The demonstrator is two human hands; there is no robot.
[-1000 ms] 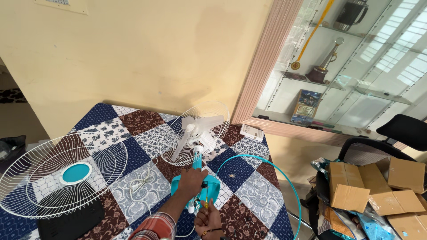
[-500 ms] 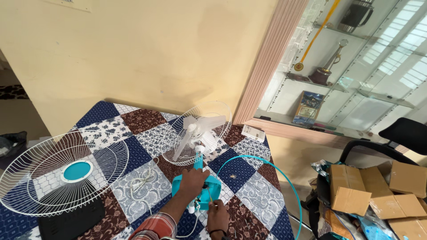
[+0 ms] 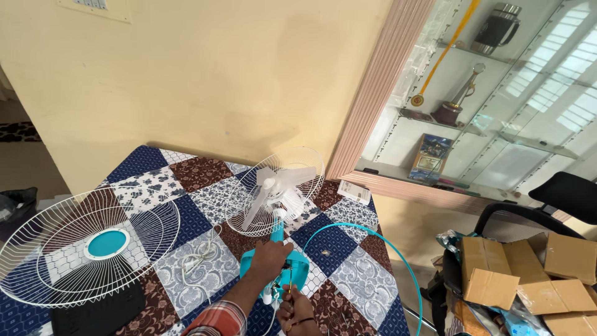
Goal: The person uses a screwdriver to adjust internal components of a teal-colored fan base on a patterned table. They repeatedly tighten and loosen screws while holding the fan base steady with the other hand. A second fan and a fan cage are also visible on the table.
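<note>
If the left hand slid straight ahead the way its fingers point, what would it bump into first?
The left hand rests on the teal fan base, fingers pointing up the table. Straight ahead, it would likely meet the teal stem below the white blades first, though depth is unclear.

The surface wears a patchwork cloth of navy, brown and grey floral squares. The fan base is teal, its blades white. The loose grille is white wire with a teal centre. The ring is teal.
</note>
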